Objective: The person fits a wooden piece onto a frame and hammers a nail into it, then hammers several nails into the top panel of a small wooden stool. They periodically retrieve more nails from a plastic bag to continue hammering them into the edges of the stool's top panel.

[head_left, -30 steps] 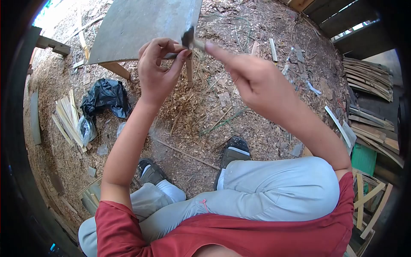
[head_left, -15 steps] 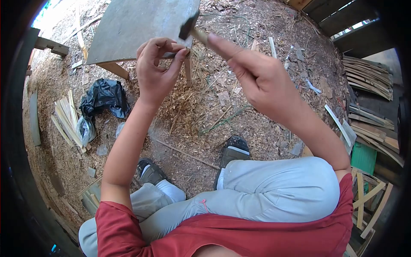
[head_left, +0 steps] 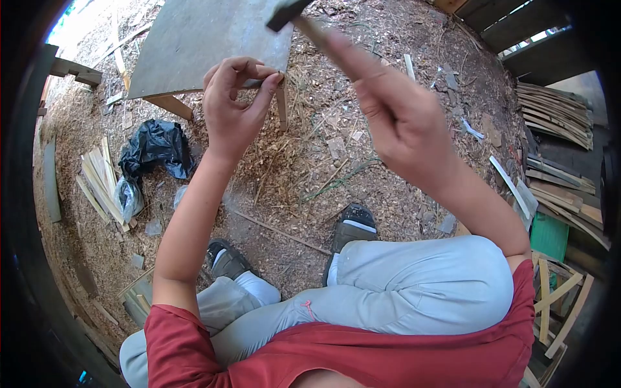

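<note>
My right hand (head_left: 404,110) is wrapped round the wooden handle of a hammer (head_left: 289,14), whose dark head is raised above the table's right edge. At the near right corner of the grey table (head_left: 207,45), my left hand (head_left: 238,97) pinches something small between thumb and forefinger. A tiny dark tip, possibly a nail (head_left: 279,72), shows at the fingertips; the rest is hidden. A gap separates the hammer head from my left fingers.
A black plastic bag (head_left: 157,147) and thin wood strips (head_left: 100,184) lie on the shaving-covered ground at left. Stacked slats (head_left: 556,116) and a green object (head_left: 550,237) are at right. My sandalled feet rest below the table.
The hammer head has risen up and away from my left fingers, and my right hand has shifted slightly right. My left hand keeps its pinch at the corner.
</note>
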A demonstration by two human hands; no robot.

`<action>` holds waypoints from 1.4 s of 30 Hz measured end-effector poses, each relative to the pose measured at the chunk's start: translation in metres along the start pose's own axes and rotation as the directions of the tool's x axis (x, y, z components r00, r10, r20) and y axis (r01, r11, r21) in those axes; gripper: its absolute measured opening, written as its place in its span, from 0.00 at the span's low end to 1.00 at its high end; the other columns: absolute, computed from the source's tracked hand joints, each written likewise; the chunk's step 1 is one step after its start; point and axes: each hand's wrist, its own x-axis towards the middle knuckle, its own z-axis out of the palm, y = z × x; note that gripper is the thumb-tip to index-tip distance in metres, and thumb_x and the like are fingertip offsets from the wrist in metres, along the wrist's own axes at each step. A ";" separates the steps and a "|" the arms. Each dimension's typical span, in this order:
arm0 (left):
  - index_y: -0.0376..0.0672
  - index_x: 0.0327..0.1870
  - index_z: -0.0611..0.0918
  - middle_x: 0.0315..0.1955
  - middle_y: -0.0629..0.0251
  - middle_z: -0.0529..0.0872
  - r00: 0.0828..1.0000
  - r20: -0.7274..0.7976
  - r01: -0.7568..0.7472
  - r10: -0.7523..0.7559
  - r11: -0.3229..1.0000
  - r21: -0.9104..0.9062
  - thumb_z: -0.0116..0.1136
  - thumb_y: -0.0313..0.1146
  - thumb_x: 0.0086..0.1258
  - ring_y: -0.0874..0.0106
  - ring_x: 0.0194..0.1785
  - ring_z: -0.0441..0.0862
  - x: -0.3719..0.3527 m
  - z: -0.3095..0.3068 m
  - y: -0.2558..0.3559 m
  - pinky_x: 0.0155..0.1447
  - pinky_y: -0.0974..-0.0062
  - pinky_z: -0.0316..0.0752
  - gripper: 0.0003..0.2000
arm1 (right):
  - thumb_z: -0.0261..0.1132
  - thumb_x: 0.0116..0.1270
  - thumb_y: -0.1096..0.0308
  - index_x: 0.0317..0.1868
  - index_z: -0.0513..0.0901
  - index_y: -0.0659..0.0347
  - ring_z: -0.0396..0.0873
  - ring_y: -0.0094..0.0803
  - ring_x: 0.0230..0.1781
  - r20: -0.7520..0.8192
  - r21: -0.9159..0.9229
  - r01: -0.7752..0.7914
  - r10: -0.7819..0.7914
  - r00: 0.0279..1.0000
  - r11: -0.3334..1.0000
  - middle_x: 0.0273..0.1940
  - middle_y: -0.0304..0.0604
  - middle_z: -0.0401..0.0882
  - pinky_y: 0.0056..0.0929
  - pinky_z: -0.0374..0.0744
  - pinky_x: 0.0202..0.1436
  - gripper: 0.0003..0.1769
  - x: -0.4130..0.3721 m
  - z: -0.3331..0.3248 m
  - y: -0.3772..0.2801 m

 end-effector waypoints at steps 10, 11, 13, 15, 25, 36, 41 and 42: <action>0.39 0.54 0.80 0.45 0.65 0.92 1.000 -0.030 -0.006 0.006 1.000 -0.011 0.76 0.23 0.70 0.77 0.51 0.91 -0.001 0.002 0.000 0.60 0.78 0.80 0.17 | 0.61 0.75 0.81 0.78 0.78 0.48 0.83 0.38 0.33 -0.087 0.014 -0.008 0.009 0.996 1.000 0.45 0.52 0.90 0.38 0.83 0.45 0.33 0.006 -0.006 -0.012; 0.39 0.53 0.80 0.46 0.65 0.92 1.000 -0.026 -0.014 0.014 1.000 0.005 0.76 0.23 0.70 0.77 0.51 0.91 -0.001 0.001 0.000 0.60 0.78 0.80 0.17 | 0.61 0.75 0.81 0.78 0.78 0.48 0.83 0.38 0.33 -0.088 0.013 -0.004 0.006 0.996 1.000 0.45 0.52 0.90 0.38 0.83 0.45 0.33 0.006 -0.005 -0.010; 0.39 0.53 0.80 0.47 0.64 0.91 0.999 -0.026 -0.022 0.022 0.999 0.028 0.76 0.23 0.70 0.77 0.51 0.91 0.000 0.000 0.002 0.59 0.79 0.80 0.16 | 0.62 0.74 0.77 0.78 0.78 0.48 0.87 0.49 0.38 0.187 -0.144 -0.046 0.072 0.980 0.989 0.35 0.56 0.85 0.48 0.83 0.43 0.33 0.002 0.003 0.005; 0.41 0.47 0.81 0.38 0.71 0.96 0.995 -0.093 0.019 -0.022 0.999 -0.026 0.76 0.27 0.69 0.76 0.46 0.92 0.001 0.004 0.006 0.65 0.74 0.70 0.13 | 0.62 0.75 0.77 0.78 0.78 0.47 0.88 0.50 0.38 0.132 -0.069 -0.006 0.015 0.991 0.998 0.39 0.56 0.88 0.48 0.83 0.44 0.32 0.001 0.009 0.010; 0.39 0.52 0.86 0.51 0.65 0.92 0.986 0.073 -0.167 0.153 0.951 0.260 0.73 0.25 0.71 0.70 0.62 0.86 0.019 -0.017 0.020 0.64 0.73 0.78 0.11 | 0.59 0.84 0.73 0.78 0.80 0.46 0.67 0.18 0.29 0.061 0.060 -0.239 0.235 0.970 0.969 0.36 0.34 0.83 0.23 0.72 0.34 0.26 0.007 -0.008 -0.006; 0.45 0.44 0.91 0.44 0.72 0.94 0.979 0.130 -0.180 0.159 0.967 0.178 0.79 0.32 0.60 0.68 0.63 0.85 0.017 -0.015 0.013 0.67 0.68 0.67 0.12 | 0.61 0.76 0.75 0.74 0.81 0.52 0.87 0.52 0.33 0.097 0.061 -0.084 0.078 0.992 0.995 0.43 0.61 0.88 0.44 0.83 0.41 0.27 0.003 0.008 0.012; 0.45 0.44 0.92 0.46 0.72 0.95 0.989 0.089 -0.130 0.117 0.980 0.154 0.82 0.34 0.59 0.68 0.64 0.85 0.011 -0.009 0.005 0.66 0.67 0.68 0.14 | 0.61 0.76 0.76 0.73 0.81 0.52 0.87 0.52 0.34 0.148 0.018 -0.106 0.102 0.984 0.994 0.44 0.60 0.88 0.43 0.84 0.42 0.27 0.006 0.006 0.010; 0.45 0.44 0.92 0.47 0.72 0.95 0.989 0.080 -0.137 0.126 0.977 0.166 0.82 0.35 0.59 0.68 0.64 0.85 0.011 -0.009 0.006 0.66 0.67 0.69 0.14 | 0.61 0.76 0.76 0.73 0.81 0.52 0.87 0.52 0.34 0.149 0.017 -0.105 0.101 0.984 0.994 0.44 0.60 0.88 0.43 0.84 0.42 0.27 0.007 0.005 0.008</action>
